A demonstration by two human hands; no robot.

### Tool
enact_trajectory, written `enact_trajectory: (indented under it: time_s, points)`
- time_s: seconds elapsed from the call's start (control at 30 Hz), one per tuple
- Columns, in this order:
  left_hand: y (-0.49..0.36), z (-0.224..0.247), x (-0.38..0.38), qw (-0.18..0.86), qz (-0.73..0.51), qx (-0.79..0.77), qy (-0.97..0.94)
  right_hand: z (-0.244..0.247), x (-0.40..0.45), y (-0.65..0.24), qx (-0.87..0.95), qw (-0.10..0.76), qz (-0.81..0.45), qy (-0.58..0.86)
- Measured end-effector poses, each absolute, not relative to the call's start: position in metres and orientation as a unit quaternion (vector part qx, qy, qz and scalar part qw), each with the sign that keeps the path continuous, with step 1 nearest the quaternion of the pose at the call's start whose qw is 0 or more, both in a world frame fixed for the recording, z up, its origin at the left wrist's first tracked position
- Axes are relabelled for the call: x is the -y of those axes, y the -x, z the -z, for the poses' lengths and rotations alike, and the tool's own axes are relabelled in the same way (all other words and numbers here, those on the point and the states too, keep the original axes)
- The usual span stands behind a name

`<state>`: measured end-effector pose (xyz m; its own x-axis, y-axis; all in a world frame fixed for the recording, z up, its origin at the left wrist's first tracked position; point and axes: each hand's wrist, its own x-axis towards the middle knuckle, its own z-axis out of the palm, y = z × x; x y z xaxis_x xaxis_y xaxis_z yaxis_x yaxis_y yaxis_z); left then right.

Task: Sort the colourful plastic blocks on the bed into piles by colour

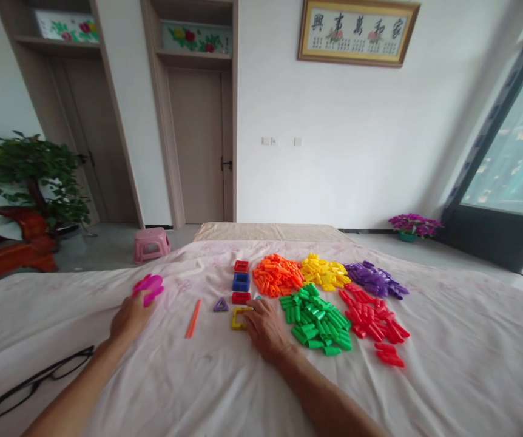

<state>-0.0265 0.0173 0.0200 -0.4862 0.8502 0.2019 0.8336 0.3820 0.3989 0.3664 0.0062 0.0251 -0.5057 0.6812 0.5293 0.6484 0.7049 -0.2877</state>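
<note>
My left hand (133, 314) grips a magenta flower-shaped plastic piece (153, 287) just above the sheet; a bit of red shows at its left edge. At the right side of a yellow square frame (235, 318), my right hand (265, 328) has its fingers closed on the edge. Beyond that frame stand a red block (241, 298), a blue hollow block (241, 282) and another red block (241, 266) in a line. To the left lie a purple triangle frame (220, 304) and a thin orange stick piece (193, 319).
Piles of orange (277, 275), yellow (324, 272), purple (376, 280), green (318, 318) and red (371, 315) plastic pieces lie right of centre. Black-framed glasses (34, 383) rest at the lower left. A pink stool (151, 245) stands past the sheet (188, 388).
</note>
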Motion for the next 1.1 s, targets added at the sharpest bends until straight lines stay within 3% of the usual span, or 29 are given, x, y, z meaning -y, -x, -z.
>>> enact_trajectory:
  time_s: [0.1, 0.5, 0.8, 1.1]
  points:
    - [-0.013, -0.024, -0.025, 0.038, -0.333, -0.768, -0.546, -0.025, -0.007, -0.366, 0.867, 0.331, -0.024, 0.373]
    - [-0.140, -0.019, -0.052, 0.079, -0.394, -0.684, -0.609, -0.018, -0.012, -0.370, 0.853, 0.347, -0.028, 0.388]
    - [-0.091, -0.060, -0.089, 0.203, -0.613, -0.662, -0.381, -0.021, -0.013, -0.370, 0.853, 0.334, -0.041, 0.399]
    - [-0.099, -0.031, -0.085, 0.414, -0.715, -0.547, -0.138, -0.021, -0.014, -0.369, 0.856, 0.349, -0.053, 0.377]
